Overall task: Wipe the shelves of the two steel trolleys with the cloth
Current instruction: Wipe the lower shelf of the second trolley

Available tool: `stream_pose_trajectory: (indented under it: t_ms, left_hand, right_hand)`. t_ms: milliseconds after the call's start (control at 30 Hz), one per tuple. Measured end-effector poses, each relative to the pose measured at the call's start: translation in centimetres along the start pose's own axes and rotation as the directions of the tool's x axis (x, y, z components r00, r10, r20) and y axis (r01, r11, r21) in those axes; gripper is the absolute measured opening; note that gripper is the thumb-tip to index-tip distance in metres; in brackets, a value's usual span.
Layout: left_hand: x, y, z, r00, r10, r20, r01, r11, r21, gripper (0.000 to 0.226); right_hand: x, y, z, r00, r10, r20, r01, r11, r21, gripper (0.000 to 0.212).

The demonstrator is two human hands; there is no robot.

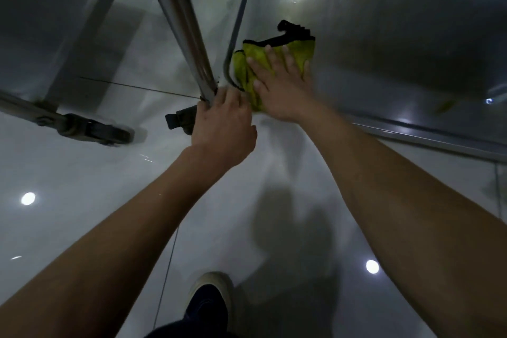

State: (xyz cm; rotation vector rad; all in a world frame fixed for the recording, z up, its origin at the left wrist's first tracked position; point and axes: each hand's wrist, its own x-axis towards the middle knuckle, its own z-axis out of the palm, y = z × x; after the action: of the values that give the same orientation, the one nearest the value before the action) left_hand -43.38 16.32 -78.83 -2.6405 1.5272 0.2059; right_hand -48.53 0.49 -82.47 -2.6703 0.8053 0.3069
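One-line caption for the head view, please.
Right hand presses a yellow cloth flat on a steel trolley shelf; left hand grips the corner post.

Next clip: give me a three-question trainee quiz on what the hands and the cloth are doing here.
1. True or false: the right hand is pressing the cloth flat on the trolley shelf.
2. What is the left hand closed around?
A. a corner of the cloth
B. the trolley post
C. a caster wheel
3. Fill in: the cloth is mostly ____ with a black edge.

Key
1. True; the palm and spread fingers lie on top of it, near the shelf's corner.
2. B; the grip is at the lower end of the post, beside the shelf corner.
3. Yellow.
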Motion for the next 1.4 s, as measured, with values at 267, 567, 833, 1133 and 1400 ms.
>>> stream_pose_trajectory:
  t_ms: [267, 567, 833, 1133, 1400]
  left_hand:
    - [4.2, 5.0, -2.6, 0.983, 0.182, -0.017, -0.182, 0.983, 0.003, 0.036]
    - [6.1, 8.8, -0.5, 0.987, 0.153, -0.039, -0.150, 0.986, 0.070, 0.045]
    - [5.6, 9.5, -0.2, 0.989, 0.137, -0.050, -0.134, 0.990, 0.044, 0.048]
    - [5.0, 9.4, 0.4, 0.973, 0.195, -0.123, -0.190, 0.981, 0.049, 0.042]
    - [5.7, 5.5, -0.7, 0.976, 0.190, -0.105, -0.194, 0.980, -0.036, 0.034]
  right_hand:
    - [-6.2, 9.3, -0.5, 0.977, 0.210, -0.043, -0.208, 0.977, 0.046, 0.053]
    - [-12.2, 18.6, -1.0, 0.893, 0.445, -0.071, -0.439, 0.894, 0.092, 0.053]
    - [-14.8, 23.3, -1.2, 0.794, 0.602, -0.085, -0.590, 0.797, 0.132, 0.053]
    - [-15.4, 25.7, -1.5, 0.741, 0.664, -0.095, -0.655, 0.747, 0.110, 0.055]
    - [-8.5, 16.9, -0.9, 0.871, 0.474, -0.127, -0.467, 0.880, 0.082, 0.055]
